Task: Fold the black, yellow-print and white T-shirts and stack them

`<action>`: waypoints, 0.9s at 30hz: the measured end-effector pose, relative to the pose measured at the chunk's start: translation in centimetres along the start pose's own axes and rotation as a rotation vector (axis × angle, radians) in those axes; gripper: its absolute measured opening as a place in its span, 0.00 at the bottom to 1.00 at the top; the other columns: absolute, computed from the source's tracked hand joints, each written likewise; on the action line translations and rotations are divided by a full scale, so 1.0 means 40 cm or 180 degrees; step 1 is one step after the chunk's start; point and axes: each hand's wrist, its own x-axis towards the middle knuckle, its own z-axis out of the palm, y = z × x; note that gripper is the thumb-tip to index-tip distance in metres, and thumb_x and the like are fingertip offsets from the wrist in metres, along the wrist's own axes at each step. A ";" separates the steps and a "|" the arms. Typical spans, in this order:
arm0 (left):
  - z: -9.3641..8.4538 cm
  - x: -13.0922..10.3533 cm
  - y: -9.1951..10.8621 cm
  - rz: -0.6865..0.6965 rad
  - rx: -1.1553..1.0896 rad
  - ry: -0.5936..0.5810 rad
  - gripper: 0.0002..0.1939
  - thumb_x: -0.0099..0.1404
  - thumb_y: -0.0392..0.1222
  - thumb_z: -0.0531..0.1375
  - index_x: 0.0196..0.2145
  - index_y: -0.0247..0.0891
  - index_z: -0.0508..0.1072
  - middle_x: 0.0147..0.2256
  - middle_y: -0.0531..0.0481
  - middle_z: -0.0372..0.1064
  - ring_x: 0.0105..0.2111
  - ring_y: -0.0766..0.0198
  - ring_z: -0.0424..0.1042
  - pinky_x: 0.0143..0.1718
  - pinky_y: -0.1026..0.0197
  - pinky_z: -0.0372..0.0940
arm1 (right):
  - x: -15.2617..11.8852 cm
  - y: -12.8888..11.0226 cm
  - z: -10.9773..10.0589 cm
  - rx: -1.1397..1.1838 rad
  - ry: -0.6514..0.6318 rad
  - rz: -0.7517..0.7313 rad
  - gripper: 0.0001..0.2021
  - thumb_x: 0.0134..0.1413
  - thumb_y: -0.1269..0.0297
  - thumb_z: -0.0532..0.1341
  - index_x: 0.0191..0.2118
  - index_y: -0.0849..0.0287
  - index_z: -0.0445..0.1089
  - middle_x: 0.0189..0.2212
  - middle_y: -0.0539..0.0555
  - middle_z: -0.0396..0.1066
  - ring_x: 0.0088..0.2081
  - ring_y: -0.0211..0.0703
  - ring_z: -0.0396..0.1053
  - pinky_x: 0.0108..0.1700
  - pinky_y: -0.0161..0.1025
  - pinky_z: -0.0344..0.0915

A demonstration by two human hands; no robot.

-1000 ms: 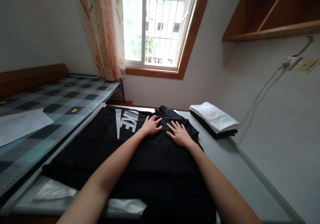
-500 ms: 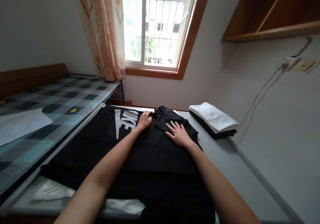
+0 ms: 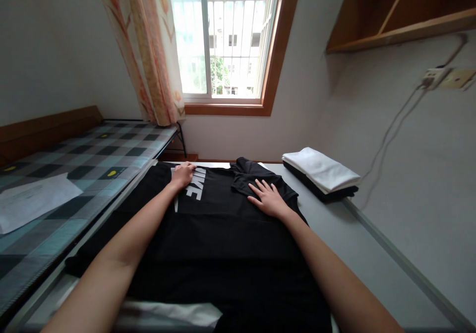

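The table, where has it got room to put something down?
A bare strip of table lies between the right arm and the wall, nearer than the folded stack. The middle is crowded: the black shirt covers it, with left hand and right hand on top.

- Window (image 3: 223, 40): top centre of frame, brown-framed, barred, admitting bright daylight.
- Curtain (image 3: 148, 50): floral, hanging at window's left.
- Walls (image 3: 302, 80): white, darker toward upper left.
- Shelf (image 3: 427, 25): wooden, upper right.
- Socket (image 3: 434, 78): below shelf.
- Mattress (image 3: 122, 147): checked, along left side.
- Table (image 3: 372, 268): pale surface, lower right.
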 end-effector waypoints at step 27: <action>-0.121 -0.046 -0.321 -0.0235 0.0931 0.0069 0.19 0.63 0.40 0.52 0.47 0.39 0.77 0.49 0.39 0.71 0.51 0.46 0.67 0.50 0.48 0.59 | 0.116 0.166 -0.090 0.0146 0.0603 0.0856 0.18 0.66 0.58 0.50 0.50 0.49 0.76 0.50 0.56 0.75 0.51 0.51 0.69 0.49 0.44 0.63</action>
